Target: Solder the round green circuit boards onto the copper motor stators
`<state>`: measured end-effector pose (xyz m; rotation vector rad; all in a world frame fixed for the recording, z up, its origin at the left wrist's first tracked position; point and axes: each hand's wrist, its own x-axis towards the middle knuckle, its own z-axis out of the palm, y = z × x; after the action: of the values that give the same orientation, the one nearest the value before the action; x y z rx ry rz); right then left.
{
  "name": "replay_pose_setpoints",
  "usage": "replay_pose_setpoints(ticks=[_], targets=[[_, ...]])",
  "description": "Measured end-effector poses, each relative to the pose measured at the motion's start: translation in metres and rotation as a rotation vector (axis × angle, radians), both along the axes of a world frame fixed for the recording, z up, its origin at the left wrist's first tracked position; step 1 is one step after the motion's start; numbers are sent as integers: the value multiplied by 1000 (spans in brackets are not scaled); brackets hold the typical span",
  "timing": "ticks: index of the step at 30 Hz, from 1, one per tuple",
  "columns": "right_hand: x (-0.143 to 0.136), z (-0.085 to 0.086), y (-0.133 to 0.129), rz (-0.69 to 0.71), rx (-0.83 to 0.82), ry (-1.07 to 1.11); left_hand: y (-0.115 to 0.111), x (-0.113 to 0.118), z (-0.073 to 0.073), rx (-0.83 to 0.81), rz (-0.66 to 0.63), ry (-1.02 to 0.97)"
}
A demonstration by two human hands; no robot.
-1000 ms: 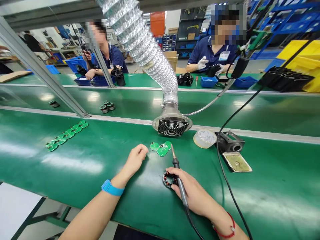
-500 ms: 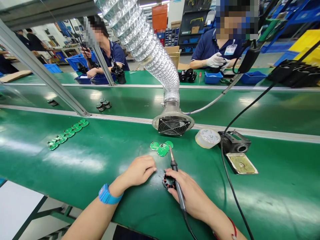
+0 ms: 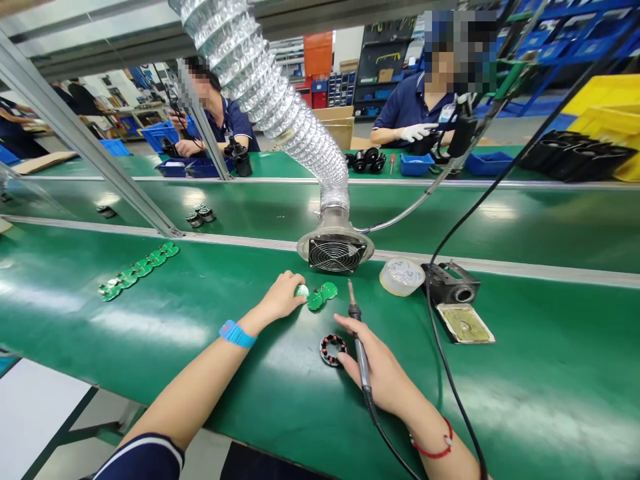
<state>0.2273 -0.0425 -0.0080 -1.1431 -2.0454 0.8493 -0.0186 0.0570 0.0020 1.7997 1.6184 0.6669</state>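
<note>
My left hand (image 3: 284, 295) has its fingertips closed on the left one of three round green circuit boards (image 3: 302, 291). The other two boards (image 3: 315, 300) (image 3: 329, 291) lie just to its right and overlap. My right hand (image 3: 375, 363) holds a soldering iron (image 3: 361, 360), its tip pointing away from me, right of the boards. Beside that hand's thumb, a black ring-shaped part with orange-red windings (image 3: 333, 350) lies flat on the green table (image 3: 270, 400).
A fume extractor (image 3: 336, 253) hangs behind the boards. To the right are clear tape (image 3: 401, 277), an iron stand (image 3: 453, 283) and a sponge tray (image 3: 466, 324). A black cable (image 3: 437, 327) crosses there. More boards (image 3: 143, 268) form a row at left. Two people sit opposite.
My left hand has moved forward to the left board and taken hold of it. My right hand's fingers have spread away from the ring-shaped part, with the iron still held.
</note>
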Motion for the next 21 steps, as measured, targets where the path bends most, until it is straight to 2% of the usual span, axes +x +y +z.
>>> replay_pose_setpoints(ticks=[3, 6, 7, 10, 12, 14, 16, 19, 21], targets=[[3, 1, 2, -87, 36, 57, -2, -7, 6, -44, 56, -77], [-1, 2, 1, -137, 92, 122, -17, -3, 21, -112, 90, -220], [-4, 2, -1, -148, 116, 137, -24, 3, 27, -153, 85, -317], [-17, 4, -10, -187, 231, 180, -51, 30, 42, -364, 16, -794], [-25, 6, -16, -231, 347, 206, -65, 49, 47, -451, -61, -894], [-29, 7, -19, -282, 450, 215, -73, 61, 48, -462, -123, -874], [-28, 9, -19, -305, 501, 200, -76, 65, 46, -411, -175, -772], [-17, 13, -14, -273, 466, 130, -71, 55, 46, -234, -270, -460], [-9, 16, -11, -199, 369, 48, -67, 42, 47, -91, -357, -217]])
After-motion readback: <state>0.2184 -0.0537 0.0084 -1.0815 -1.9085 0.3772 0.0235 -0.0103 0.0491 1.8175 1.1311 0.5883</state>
